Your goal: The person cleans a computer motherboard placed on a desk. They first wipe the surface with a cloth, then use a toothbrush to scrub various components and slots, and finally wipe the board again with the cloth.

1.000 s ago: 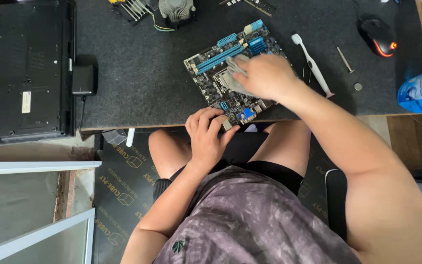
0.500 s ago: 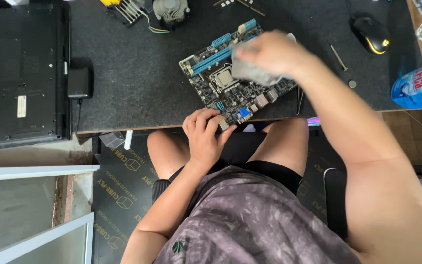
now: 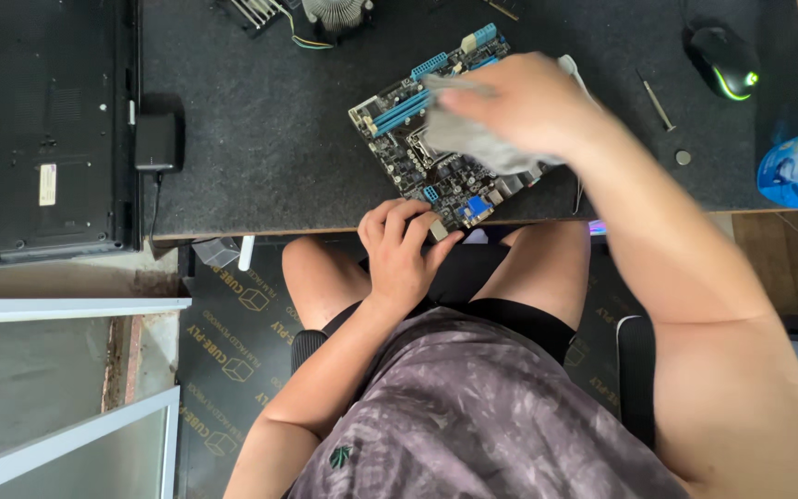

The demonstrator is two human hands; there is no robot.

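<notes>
Grey cloth [image 3: 473, 139] bunched in the right hand [image 3: 528, 102] wipes the motherboard [image 3: 417, 148] at upper centre; the left hand [image 3: 404, 249] pinches its near edge, steadying it.

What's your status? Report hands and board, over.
Left hand grips the motherboard at its near edge. Right hand presses a grey cloth onto it. Nothing in the way.

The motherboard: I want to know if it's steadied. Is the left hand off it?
No, the left hand grips the motherboard at its near edge.
</notes>
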